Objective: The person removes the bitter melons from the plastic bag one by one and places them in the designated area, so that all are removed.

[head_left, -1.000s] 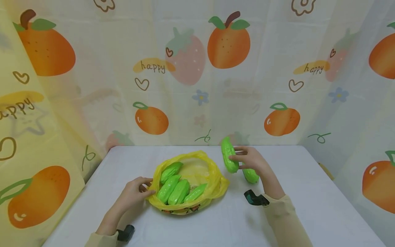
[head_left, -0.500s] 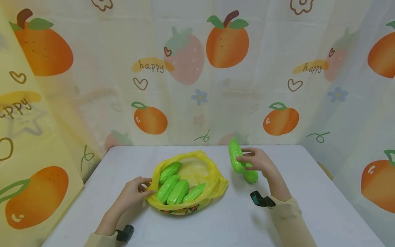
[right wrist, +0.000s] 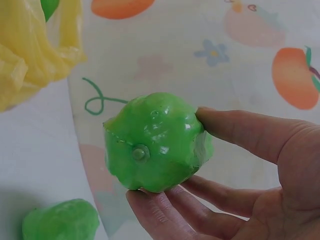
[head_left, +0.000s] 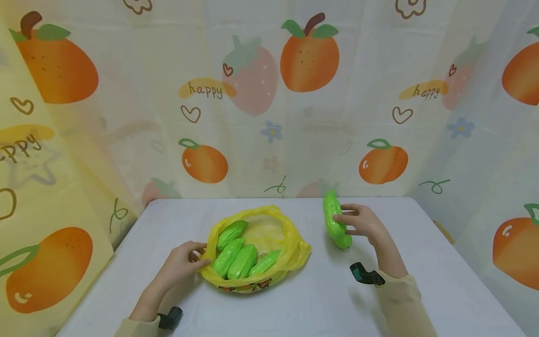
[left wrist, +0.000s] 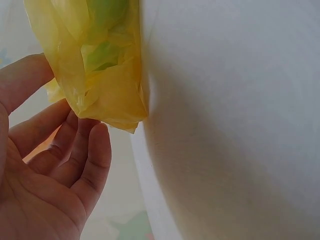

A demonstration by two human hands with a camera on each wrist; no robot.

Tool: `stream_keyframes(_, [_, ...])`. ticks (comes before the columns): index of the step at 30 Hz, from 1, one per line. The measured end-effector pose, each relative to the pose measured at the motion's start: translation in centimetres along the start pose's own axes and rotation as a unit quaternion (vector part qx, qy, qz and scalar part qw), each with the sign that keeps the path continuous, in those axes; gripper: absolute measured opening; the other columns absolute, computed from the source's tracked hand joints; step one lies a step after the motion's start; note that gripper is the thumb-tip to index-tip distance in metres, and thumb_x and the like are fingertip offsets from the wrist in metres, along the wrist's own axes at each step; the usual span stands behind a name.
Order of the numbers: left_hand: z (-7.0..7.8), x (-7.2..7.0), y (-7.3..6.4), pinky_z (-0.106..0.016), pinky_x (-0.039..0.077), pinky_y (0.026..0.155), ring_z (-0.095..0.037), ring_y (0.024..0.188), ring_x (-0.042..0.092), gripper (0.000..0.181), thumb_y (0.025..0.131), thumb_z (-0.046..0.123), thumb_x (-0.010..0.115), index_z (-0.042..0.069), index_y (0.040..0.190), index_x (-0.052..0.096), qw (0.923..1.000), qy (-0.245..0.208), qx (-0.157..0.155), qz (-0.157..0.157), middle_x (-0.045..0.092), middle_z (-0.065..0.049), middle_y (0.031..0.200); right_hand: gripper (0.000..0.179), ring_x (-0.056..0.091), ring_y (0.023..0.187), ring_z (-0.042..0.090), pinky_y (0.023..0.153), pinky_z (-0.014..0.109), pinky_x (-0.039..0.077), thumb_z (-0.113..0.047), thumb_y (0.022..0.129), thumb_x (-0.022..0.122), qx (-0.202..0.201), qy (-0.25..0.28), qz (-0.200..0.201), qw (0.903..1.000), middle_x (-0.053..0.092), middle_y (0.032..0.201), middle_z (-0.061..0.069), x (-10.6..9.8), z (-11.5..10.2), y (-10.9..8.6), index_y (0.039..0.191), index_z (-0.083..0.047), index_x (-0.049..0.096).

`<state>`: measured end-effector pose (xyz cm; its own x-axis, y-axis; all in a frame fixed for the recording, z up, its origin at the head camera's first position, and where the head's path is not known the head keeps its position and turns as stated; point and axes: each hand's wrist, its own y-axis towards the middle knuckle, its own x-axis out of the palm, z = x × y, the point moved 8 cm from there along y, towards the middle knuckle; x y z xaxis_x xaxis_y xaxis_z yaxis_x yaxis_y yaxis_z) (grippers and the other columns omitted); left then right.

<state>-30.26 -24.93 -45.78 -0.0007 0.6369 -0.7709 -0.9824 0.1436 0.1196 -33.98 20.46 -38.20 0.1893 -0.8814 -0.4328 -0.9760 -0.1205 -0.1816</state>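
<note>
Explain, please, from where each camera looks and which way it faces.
Head: worn on the head, facing forward and down at the yellow bag, table and printed curtain; left hand, right hand and sleeves show.
Left wrist: worn there, facing the bag's side; only the left hand shows.
Right wrist: worn there, facing one end of the held green item; only the right hand shows.
Shared by head and right wrist: the bag, that green item and the right hand.

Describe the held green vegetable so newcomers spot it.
Over the white table, right of the yellow plastic bag, is the right hand. It holds the green vegetable, the only one raised: four lookalikes show in the bag, a fifth lies below.
</note>
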Motion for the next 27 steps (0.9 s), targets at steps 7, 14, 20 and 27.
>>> stream_keyframes(7, [-0.1,0.1,0.1,-0.024,0.046,0.063,-0.009,0.077,0.056,0.047,0.078,0.031,0.077,0.006,0.116,0.066,1.0,0.004,-0.001,-0.002,0.066,-0.001,0.099,0.071,0.053,0.119,0.037,0.087,0.041,0.053,-0.033,0.089,0.065,0.009,-0.004,0.003,1.0,0.044,0.138,0.03,-0.8,0.8,-0.2,0.142,0.005,0.035])
stream_keyframes(14, [0.1,0.1,0.1,-0.024,0.046,0.063,-0.01,0.077,0.056,0.047,0.078,0.03,0.078,0.005,0.116,0.065,1.0,0.002,-0.001,-0.004,0.067,-0.002,0.1,0.073,0.054,0.118,0.037,0.086,0.04,0.053,-0.034,0.089,0.065,0.015,-0.011,0.008,0.9998,0.044,0.138,0.03,-1.5,1.5,-0.2,0.142,0.005,0.034])
stream_keyframes(20, [0.1,0.1,0.1,-0.024,0.046,0.062,-0.01,0.077,0.056,0.048,0.078,0.031,0.078,0.005,0.116,0.065,1.0,0.0,-0.001,-0.005,0.067,-0.001,0.1,0.073,0.054,0.118,0.037,0.086,0.042,0.053,-0.033,0.089,0.064,0.023,-0.017,0.012,0.9995,0.044,0.137,0.031,-2.1,2.2,-0.3,0.141,0.007,0.033])
stream_keyframes(27, [0.2,0.2,0.1,-0.023,0.046,0.062,-0.01,0.077,0.056,0.048,0.078,0.03,0.077,0.004,0.116,0.065,1.0,-0.003,0.0,-0.007,0.066,-0.002,0.1,0.074,0.057,0.113,0.035,0.086,0.042,0.053,-0.035,0.089,0.065,0.033,-0.03,0.018,0.9988,0.044,0.136,0.031,-2.7,3.3,-0.3,0.141,0.008,0.034])
